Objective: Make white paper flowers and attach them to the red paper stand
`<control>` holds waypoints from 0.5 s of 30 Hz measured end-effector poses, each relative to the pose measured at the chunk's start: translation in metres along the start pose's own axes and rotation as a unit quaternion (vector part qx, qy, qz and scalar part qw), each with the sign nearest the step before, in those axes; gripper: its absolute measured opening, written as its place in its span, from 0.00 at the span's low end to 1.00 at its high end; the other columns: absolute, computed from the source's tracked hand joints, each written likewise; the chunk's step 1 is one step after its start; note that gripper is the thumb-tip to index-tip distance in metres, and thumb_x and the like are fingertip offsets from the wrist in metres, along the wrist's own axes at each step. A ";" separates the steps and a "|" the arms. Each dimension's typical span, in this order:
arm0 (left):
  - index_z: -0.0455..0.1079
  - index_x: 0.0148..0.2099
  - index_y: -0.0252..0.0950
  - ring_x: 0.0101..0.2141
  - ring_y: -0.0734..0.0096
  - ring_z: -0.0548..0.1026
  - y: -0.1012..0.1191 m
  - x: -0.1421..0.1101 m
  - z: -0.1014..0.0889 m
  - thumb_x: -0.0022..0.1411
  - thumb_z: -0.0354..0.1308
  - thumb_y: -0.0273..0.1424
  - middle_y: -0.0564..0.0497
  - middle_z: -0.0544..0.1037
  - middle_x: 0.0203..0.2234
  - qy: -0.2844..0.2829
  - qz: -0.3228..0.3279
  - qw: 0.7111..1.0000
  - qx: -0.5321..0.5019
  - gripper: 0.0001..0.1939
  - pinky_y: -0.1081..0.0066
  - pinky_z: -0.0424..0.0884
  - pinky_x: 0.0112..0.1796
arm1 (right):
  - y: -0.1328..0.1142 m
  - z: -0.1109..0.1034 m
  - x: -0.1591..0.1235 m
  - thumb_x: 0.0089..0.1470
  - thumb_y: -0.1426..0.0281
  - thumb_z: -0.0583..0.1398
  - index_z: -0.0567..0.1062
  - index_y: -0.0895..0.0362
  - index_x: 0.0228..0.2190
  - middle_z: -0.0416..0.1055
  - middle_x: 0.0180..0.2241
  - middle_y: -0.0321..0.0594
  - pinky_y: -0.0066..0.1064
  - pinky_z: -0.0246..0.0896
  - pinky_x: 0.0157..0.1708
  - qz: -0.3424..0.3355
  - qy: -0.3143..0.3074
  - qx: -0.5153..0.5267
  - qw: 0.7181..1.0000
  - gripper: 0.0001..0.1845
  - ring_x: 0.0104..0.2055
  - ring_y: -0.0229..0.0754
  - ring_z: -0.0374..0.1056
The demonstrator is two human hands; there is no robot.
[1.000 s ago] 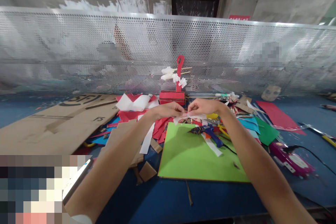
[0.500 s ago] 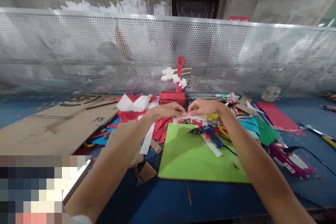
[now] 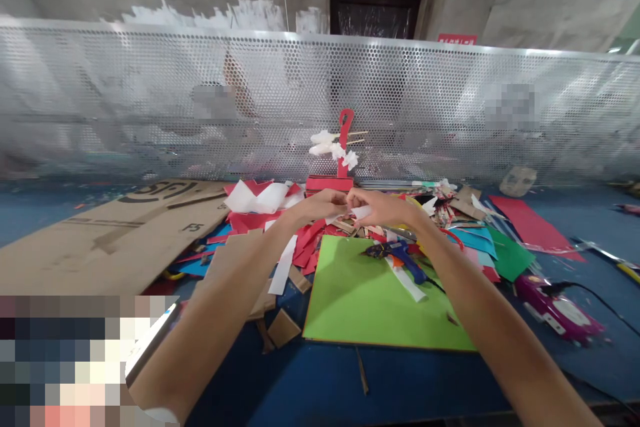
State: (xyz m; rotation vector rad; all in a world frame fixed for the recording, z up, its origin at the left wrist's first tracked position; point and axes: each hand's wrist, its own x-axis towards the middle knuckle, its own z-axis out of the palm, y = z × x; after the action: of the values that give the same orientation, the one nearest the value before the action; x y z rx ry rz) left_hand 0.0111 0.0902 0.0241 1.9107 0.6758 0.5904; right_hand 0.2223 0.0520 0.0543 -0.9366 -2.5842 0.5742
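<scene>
Both hands meet above the far edge of a green board [image 3: 370, 307], with their fingertips close together. My left hand [image 3: 323, 205] is closed, pinching a thin white paper strip [image 3: 361, 212]. Curled round the same strip, my right hand [image 3: 377, 205] hides part of it. Below the hands a blue glue gun [image 3: 403, 259] lies on the board, partly over another white strip [image 3: 407, 281]. Behind the hands stands a red box [image 3: 329, 183] bearing a curved red upright [image 3: 345, 140] with white paper flowers [image 3: 345, 155] and thin sticks.
Flattened cardboard [image 3: 115, 233] covers the left of the blue table. Red, white and blue paper scraps lie around the hands. To the right are a red sheet [image 3: 533, 223], a purple device [image 3: 557, 307] with a cable, and a cutter [image 3: 613, 257]. A perforated metal screen [image 3: 280, 100] stands behind.
The white strip, stretched out below the fingers before, is now gathered between my hands. My right fingers have curled in more around it.
</scene>
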 end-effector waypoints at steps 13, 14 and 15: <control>0.73 0.31 0.31 0.19 0.79 0.63 0.011 -0.008 0.000 0.55 0.64 0.36 0.52 0.72 0.20 0.029 -0.083 0.996 -0.027 0.12 0.75 0.55 0.22 | 0.017 0.000 0.004 0.46 0.79 0.56 0.72 0.53 0.41 0.74 0.39 0.38 0.31 0.55 0.37 -0.049 0.104 -0.103 0.988 0.19 0.37 0.41 0.66; 0.73 0.31 0.31 0.19 0.79 0.64 0.011 -0.009 0.000 0.54 0.64 0.36 0.52 0.73 0.20 0.035 -0.086 0.995 -0.036 0.12 0.75 0.56 0.22 | 0.019 0.000 0.005 0.46 0.79 0.57 0.72 0.52 0.43 0.74 0.40 0.38 0.32 0.55 0.37 -0.043 0.107 -0.107 0.988 0.22 0.38 0.42 0.67; 0.73 0.31 0.31 0.19 0.79 0.64 0.011 -0.009 0.001 0.54 0.65 0.35 0.52 0.73 0.20 0.040 -0.087 0.994 -0.045 0.11 0.75 0.56 0.23 | 0.020 0.001 0.005 0.46 0.79 0.57 0.71 0.51 0.47 0.74 0.41 0.38 0.32 0.56 0.38 -0.042 0.107 -0.110 0.987 0.25 0.39 0.43 0.67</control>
State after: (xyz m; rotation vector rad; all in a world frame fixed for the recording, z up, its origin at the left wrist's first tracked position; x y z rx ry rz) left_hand 0.0076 0.0797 0.0328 1.7307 0.8433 0.5791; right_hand 0.2289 0.0688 0.0454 -0.8971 -2.5110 0.1564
